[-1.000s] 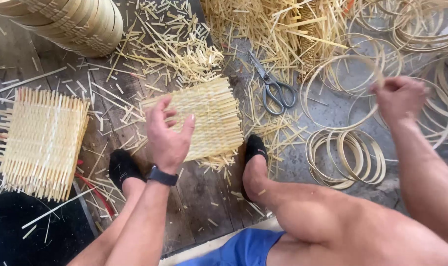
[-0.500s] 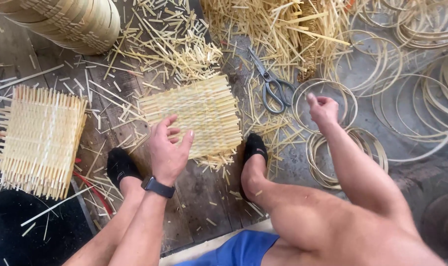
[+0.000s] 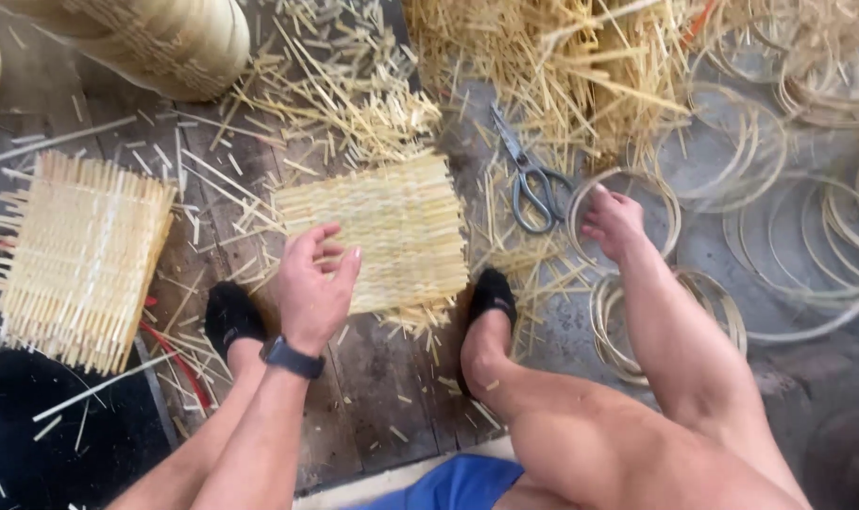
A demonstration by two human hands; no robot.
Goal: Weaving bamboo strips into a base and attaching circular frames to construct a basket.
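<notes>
A square woven bamboo mat (image 3: 392,227) lies on the wooden floor between my feet. My left hand (image 3: 314,283), a dark watch on its wrist, hovers over the mat's near left corner with fingers curled and apart, holding nothing. My right hand (image 3: 614,222) grips the rim of a thin bamboo ring (image 3: 661,203) lying on the floor to the right of the mat. Grey scissors (image 3: 529,175) lie just left of that hand.
A stack of woven mats (image 3: 80,255) sits at the left. Loose bamboo strips (image 3: 543,66) are heaped at the top. Several more rings (image 3: 807,227) spread to the right, some stacked (image 3: 722,297) by my right leg. A pile of round woven pieces (image 3: 175,42) stands top left.
My right hand came down from up at the right to the ring beside the scissors. My left hand stayed over the mat's near corner.
</notes>
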